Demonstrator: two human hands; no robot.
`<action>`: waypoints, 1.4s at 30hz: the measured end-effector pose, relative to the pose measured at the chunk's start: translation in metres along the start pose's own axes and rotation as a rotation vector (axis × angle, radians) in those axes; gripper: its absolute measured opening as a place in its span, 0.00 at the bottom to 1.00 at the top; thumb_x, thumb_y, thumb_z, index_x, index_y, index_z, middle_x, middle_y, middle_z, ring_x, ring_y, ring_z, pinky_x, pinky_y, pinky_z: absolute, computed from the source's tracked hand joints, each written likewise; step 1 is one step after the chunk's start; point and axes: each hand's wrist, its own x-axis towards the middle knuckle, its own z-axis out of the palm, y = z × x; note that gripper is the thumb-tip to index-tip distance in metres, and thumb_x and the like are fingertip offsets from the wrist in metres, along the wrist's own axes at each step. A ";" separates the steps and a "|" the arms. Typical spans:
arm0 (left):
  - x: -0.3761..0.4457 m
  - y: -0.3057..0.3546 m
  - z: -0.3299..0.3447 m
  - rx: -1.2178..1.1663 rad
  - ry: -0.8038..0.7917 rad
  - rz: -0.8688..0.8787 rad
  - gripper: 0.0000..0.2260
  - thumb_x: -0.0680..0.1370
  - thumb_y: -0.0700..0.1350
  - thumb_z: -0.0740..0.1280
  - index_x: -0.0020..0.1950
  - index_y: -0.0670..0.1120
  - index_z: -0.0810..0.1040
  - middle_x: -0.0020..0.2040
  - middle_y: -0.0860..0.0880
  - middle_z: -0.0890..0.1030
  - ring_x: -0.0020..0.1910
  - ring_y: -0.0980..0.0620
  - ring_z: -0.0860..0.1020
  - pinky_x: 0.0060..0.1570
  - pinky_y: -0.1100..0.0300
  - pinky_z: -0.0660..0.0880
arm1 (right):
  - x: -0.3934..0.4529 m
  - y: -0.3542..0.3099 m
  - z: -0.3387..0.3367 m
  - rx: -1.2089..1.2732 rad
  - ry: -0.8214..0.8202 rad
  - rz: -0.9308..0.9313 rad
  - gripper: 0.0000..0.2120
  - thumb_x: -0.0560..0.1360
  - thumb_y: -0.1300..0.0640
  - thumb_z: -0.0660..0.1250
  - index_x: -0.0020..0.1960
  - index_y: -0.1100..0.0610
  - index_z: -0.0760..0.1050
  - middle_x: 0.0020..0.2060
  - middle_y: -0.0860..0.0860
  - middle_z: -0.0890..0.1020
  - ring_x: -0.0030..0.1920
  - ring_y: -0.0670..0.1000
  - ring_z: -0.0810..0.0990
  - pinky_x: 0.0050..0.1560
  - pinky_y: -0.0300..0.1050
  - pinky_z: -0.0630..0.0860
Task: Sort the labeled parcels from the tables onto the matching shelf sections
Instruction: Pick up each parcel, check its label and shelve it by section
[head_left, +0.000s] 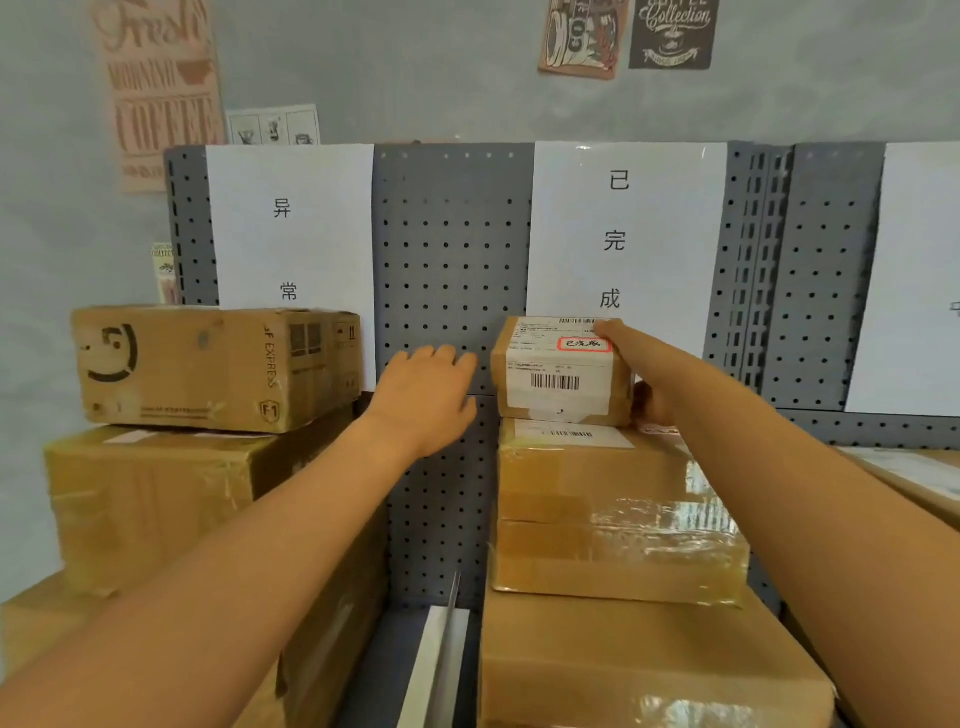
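Observation:
A small brown parcel (563, 371) with a white shipping label and a red-edged sticker sits on top of the right stack of boxes, below the white sign 已完成 (621, 239). My right hand (641, 374) grips the parcel's right side, fingers over its top edge and thumb low at the side. My left hand (428, 387) hovers with relaxed fingers just left of the parcel, in front of the grey pegboard (447, 260), holding nothing. Left of it, a second stack stands under the sign 异常 (288, 249).
The left stack is topped by an SF Express carton (208, 366) on a taped box (150, 493). Under the small parcel lie a taped box (613, 514) and a larger carton (644, 665). A white divider (439, 665) splits the shelf. Another box (919, 478) shows at the right.

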 end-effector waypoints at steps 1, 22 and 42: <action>0.002 0.000 0.002 0.002 0.001 0.000 0.18 0.82 0.53 0.57 0.70 0.47 0.69 0.62 0.45 0.76 0.61 0.44 0.74 0.57 0.50 0.70 | 0.004 -0.001 -0.001 -0.032 0.024 0.013 0.18 0.75 0.37 0.65 0.51 0.52 0.76 0.44 0.54 0.84 0.45 0.56 0.83 0.54 0.52 0.80; -0.073 0.006 -0.079 0.069 0.025 -0.149 0.18 0.82 0.52 0.57 0.70 0.46 0.69 0.61 0.45 0.76 0.58 0.44 0.74 0.55 0.49 0.72 | -0.079 0.019 0.047 -0.672 0.056 -1.089 0.18 0.80 0.54 0.61 0.68 0.55 0.72 0.63 0.51 0.77 0.64 0.53 0.73 0.61 0.47 0.68; -0.412 -0.042 -0.214 0.466 -0.365 -0.627 0.18 0.82 0.53 0.56 0.70 0.47 0.67 0.62 0.46 0.75 0.59 0.44 0.74 0.58 0.51 0.71 | -0.316 0.112 0.215 -0.878 -0.529 -1.461 0.22 0.79 0.56 0.60 0.72 0.57 0.67 0.64 0.54 0.74 0.65 0.56 0.70 0.62 0.49 0.66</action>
